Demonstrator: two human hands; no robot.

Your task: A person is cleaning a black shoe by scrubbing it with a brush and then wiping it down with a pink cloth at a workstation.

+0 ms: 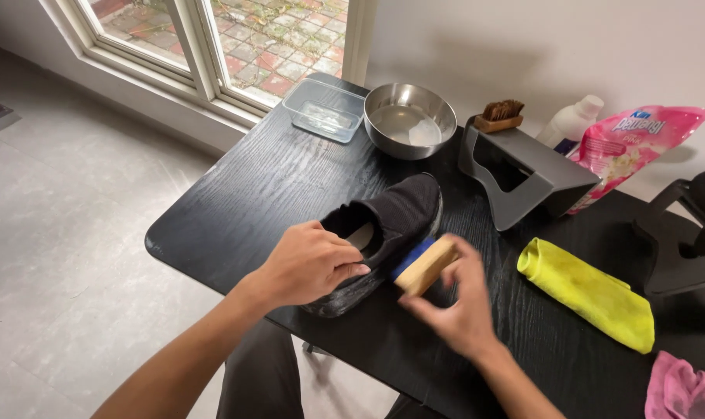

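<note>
Black wood-grain surface by a window. Left hand grips the heel of a black knit shoe lying mid-surface; right hand clasps a wooden block brush with blue bristles, pressed against the shoe's side.

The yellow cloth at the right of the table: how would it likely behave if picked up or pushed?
The yellow cloth lies loosely folded with a rolled end, so it would probably droop and unfold when lifted. It looks soft and thin, likely light for its size. Pushed across the black table, it would probably bunch up rather than slide or roll.
</note>
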